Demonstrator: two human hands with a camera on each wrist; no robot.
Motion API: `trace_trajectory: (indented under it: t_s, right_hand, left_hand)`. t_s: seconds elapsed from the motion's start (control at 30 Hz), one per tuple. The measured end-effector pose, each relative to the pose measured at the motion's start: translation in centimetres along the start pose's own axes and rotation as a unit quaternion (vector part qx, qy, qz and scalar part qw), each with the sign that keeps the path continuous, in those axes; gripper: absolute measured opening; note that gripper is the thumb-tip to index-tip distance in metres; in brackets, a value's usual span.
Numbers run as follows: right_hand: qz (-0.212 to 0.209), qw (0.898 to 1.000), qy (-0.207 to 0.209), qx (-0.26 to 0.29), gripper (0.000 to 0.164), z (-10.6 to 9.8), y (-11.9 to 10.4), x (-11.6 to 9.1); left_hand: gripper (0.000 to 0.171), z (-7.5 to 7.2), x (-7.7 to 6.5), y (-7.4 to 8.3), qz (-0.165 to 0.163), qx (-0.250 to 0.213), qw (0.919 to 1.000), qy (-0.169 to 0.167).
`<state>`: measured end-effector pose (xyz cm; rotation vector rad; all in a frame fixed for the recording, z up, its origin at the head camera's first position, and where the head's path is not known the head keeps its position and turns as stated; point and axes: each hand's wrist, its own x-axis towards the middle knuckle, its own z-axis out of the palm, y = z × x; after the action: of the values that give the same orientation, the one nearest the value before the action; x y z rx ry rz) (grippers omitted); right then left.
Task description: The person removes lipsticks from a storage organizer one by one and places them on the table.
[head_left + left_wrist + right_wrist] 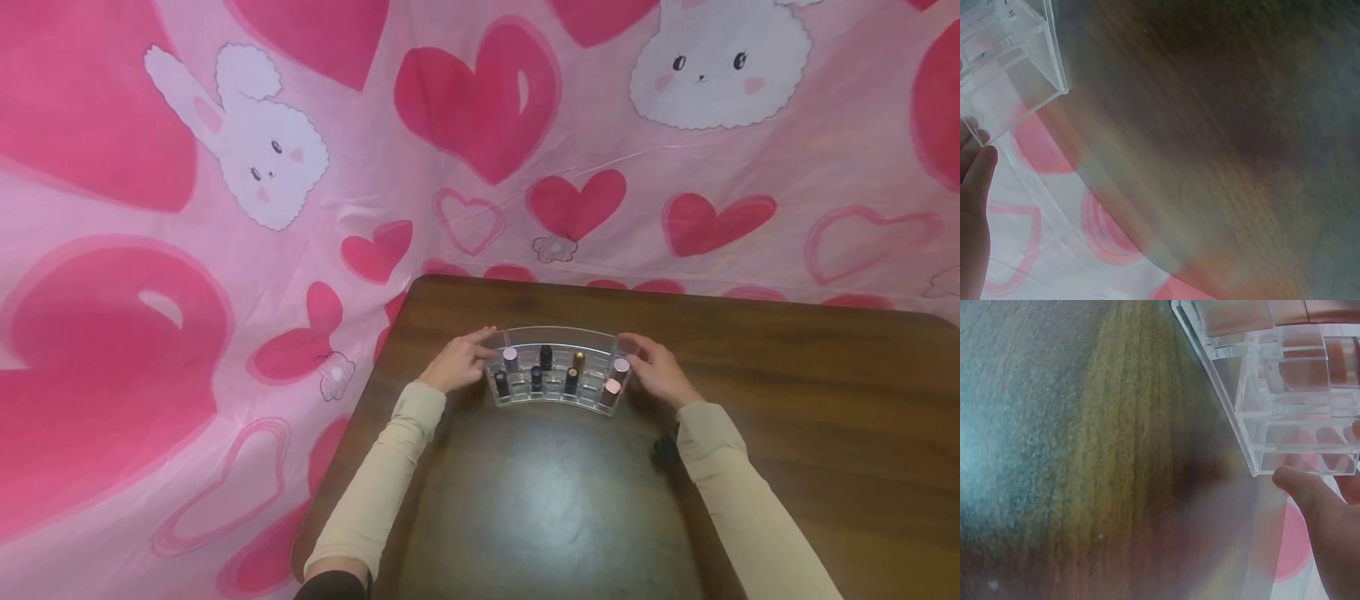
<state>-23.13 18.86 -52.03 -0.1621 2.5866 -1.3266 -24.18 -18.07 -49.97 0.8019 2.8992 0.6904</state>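
At the head view's lower centre, left hand [459,363] and right hand [660,372] grip clear organizer [562,337] ends; uneven lifting could spill lipsticks [546,358].

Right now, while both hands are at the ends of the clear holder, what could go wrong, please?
The left hand and right hand grip the clear holder at its ends, so moving them unevenly could tilt it and perhaps spill the small tubes. Its walls look smooth, so it might slip if either grip loosens. The pale-capped tube beside the right hand could get knocked.
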Motion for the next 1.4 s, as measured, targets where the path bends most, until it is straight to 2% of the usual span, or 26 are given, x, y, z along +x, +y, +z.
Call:
trace_trajectory:
  t_s: [0.23,0.47,0.83,1.03,1.4]
  right_hand:
    - [0.015,1.0,-0.001,0.009,0.046,-0.4,0.1,-0.8]
    - [0.012,1.0,0.009,0.016,0.045,-0.3,0.3,-1.3]
    - [0.026,0.999,0.011,0.017,0.046,-0.3,0.4,-1.9]
    - [0.033,0.999,0.013,0.021,0.046,-0.2,0.7,-2.1]
    - [0.04,0.998,0.023,0.033,0.046,-0.2,1.0,-2.6]
  left_hand:
    - [0.029,0.6,0.2,0.3,0.01,0.006,0.9999,-0.001]
    - [0.031,0.2,0.3,0.9,0.018,0.018,0.9996,-0.015]
    - [0.032,0.2,0.2,1.1,0.005,0.014,0.9993,-0.036]
    - [0.032,0.2,0.0,1.2,0.014,0.018,0.9993,-0.031]
    - [0.032,0.5,-0.4,1.7,-0.004,-0.012,0.9994,-0.033]
